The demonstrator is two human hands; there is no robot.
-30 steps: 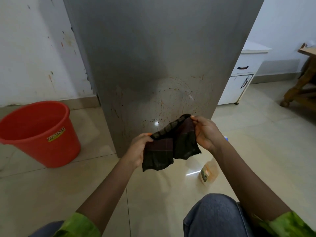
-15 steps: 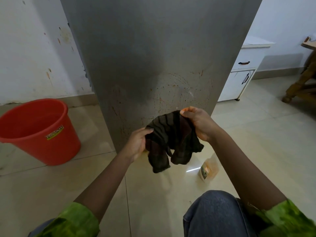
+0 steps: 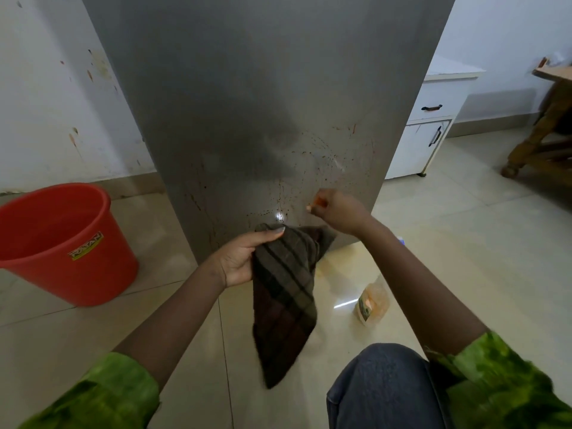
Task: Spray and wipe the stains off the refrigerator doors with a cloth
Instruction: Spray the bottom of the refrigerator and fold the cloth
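Note:
The grey refrigerator door (image 3: pixel 263 103) stands straight ahead, its lower part flecked with reddish-brown stains (image 3: pixel 309 168). My left hand (image 3: pixel 241 261) grips a dark checked cloth (image 3: pixel 284 298) by its top edge, and the cloth hangs down unfolded in front of the door's bottom. My right hand (image 3: pixel 337 212) is up beside the stained patch, close to the door, with its fingers curled and nothing seen in them. A corner of the cloth reaches under my right wrist. A clear spray bottle (image 3: pixel 371 301) with orange liquid lies on the floor to the right.
A red bucket (image 3: pixel 62 243) stands on the tiled floor at the left, by a splattered white wall. A white cabinet (image 3: pixel 433 125) is right of the fridge, and a wooden table leg (image 3: pixel 538 134) at far right. My knee (image 3: pixel 387 385) is at the bottom.
My right hand has let go of the cloth and risen toward the stained patch. The cloth, bunched between both hands before, now hangs open from my left hand alone.

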